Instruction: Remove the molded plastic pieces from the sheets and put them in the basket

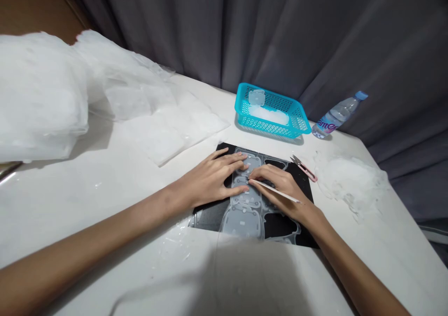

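Observation:
A translucent plastic sheet point(242, 221) with rounded, moulded shapes lies on a black mat point(210, 215). My left hand point(219, 173) rests on the sheet's left side with its fingers spread. In my right hand point(276, 185) is a thin white stick-like tool point(276, 192), pinched near its front end. The tip points at the middle of the sheet, close to my left fingers; what it touches is hidden by my hand. Black mat shows through cut-out gaps in the sheet's right side.
A turquoise basket point(271, 130) holding clear plastic pieces stands behind the mat. Thread snips point(304, 169) lie at its right edge, beside a heap of clear scraps point(353, 180). A water bottle point(336, 116) stands farther back. White plastic bags point(38, 96) fill the left.

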`<state>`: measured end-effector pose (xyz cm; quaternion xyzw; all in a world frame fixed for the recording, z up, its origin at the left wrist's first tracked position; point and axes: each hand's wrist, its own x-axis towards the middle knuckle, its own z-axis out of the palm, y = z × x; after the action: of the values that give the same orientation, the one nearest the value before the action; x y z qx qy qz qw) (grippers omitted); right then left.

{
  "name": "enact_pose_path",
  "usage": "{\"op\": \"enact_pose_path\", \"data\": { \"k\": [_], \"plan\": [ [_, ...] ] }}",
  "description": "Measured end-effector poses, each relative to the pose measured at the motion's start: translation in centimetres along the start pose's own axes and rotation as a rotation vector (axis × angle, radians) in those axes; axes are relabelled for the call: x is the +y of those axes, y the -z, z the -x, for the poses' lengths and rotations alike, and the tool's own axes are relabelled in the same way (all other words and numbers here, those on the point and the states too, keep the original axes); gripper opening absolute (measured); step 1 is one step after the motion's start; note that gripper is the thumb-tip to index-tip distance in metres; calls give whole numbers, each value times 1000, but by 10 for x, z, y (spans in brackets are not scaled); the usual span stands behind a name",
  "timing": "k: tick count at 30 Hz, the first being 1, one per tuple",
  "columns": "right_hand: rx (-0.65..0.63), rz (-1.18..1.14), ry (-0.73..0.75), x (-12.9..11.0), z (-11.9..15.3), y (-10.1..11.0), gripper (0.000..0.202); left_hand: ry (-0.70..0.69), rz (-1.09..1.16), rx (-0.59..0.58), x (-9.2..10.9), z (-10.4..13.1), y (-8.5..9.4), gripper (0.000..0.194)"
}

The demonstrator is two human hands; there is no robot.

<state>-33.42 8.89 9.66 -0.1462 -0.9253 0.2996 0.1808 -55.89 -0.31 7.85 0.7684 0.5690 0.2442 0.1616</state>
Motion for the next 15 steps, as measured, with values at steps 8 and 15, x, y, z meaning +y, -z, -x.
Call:
{"op": "enact_pose_path", "data": {
  "k": [8, 15],
  "plan": [
    [-34, 67, -53, -4, 9, 14, 13, -23, -131, -48, -1, -1, 0, 65],
    [-2, 20, -56, -3, 7, 9, 10, -93, -315, 89, 12, 2, 4, 51]
  ]
}}
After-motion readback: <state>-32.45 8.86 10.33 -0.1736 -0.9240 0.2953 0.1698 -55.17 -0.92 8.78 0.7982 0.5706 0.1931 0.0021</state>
